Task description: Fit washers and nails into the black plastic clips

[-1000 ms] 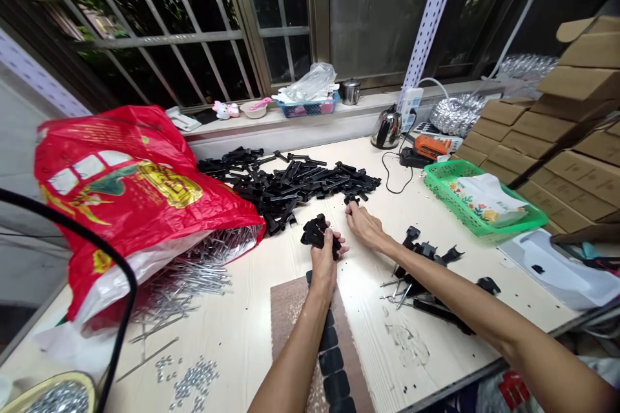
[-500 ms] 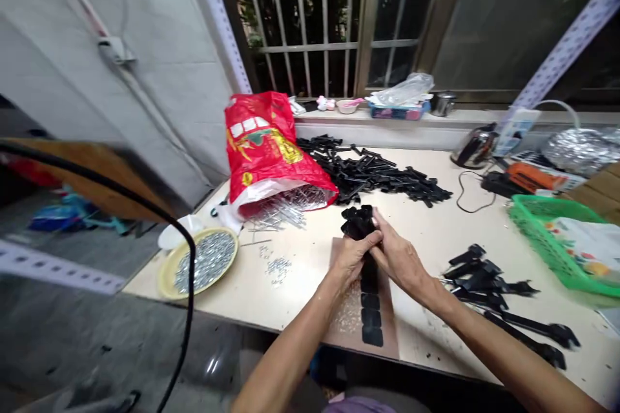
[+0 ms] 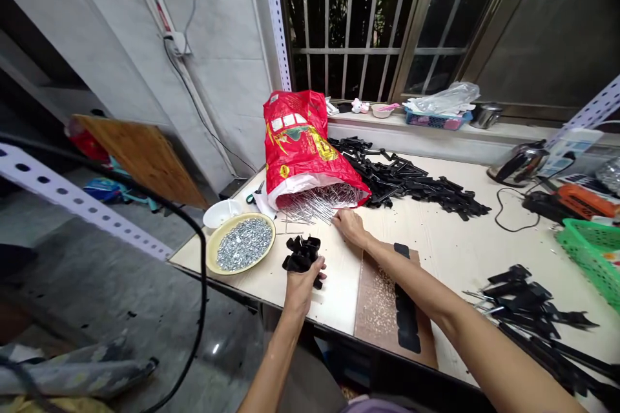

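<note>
My left hand (image 3: 301,284) is closed around a bunch of black plastic parts (image 3: 301,257), held above the table's front edge, right of the yellow bowl. Stretched forward, my right hand (image 3: 351,228) has its fingers pinched together at the ends of thin metal rods (image 3: 310,206). These rods spill from the mouth of a red plastic bag (image 3: 303,142). Its fingertips touch the rods, though how many they grip is hidden. Below my right forearm lies a brown board (image 3: 378,310) with a row of black pads (image 3: 407,322) and pale crumbs.
A yellow bowl (image 3: 213,257) of small metal pieces stands at the left edge beside a white bowl (image 3: 220,211). Black parts (image 3: 411,177) are heaped behind. More black parts (image 3: 527,303) lie at right, near a green basket (image 3: 586,258). A black cable (image 3: 201,284) hangs at left.
My hands have parted. The left has moved left with the black parts; the right has let go of them and reached forward to the rods. The view has turned left.
</note>
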Motion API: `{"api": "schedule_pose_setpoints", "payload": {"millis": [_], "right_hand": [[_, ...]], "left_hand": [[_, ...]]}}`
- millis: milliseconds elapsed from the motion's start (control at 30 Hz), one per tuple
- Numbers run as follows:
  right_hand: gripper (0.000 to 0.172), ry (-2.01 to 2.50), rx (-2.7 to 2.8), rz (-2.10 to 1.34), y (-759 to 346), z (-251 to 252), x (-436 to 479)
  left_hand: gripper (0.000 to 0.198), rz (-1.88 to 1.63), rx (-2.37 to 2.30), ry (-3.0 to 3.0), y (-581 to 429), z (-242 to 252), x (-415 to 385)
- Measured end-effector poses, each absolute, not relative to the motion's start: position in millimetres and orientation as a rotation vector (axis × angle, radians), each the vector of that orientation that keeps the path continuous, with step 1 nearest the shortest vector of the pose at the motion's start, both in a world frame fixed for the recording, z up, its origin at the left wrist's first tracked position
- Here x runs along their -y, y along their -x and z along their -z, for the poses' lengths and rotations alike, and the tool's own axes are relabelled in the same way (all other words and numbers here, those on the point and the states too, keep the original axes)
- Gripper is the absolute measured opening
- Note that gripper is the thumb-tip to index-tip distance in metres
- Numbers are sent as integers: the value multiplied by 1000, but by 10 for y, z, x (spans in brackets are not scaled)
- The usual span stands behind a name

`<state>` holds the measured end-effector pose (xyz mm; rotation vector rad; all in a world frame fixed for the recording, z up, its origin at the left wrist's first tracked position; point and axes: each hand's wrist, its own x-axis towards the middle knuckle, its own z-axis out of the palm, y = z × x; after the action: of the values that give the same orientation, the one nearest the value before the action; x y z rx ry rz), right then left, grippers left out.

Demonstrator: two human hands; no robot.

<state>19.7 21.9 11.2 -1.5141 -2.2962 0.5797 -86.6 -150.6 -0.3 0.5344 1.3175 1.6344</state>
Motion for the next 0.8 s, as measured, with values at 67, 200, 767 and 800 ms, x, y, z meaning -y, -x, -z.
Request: {"api": "schedule_pose_setpoints", "payload": {"millis": [67, 200, 767, 800], "right_hand": [[18, 1567, 2295, -533, -131, -46, -218], [22, 1572, 2293, -488, -270, -114, -163], [22, 517, 2537, -63, -791, -914, 550], [22, 462, 2525, -176, -783, -919, 517]], "left_hand": [[37, -1623, -1326, -558, 905, 32, 1526], [32, -1630, -1340, -585, 957, 94, 1516], [38, -1483, -1644, -921, 985, -17, 1430], [37, -1492, -1658, -943, 978, -38, 1445]]}}
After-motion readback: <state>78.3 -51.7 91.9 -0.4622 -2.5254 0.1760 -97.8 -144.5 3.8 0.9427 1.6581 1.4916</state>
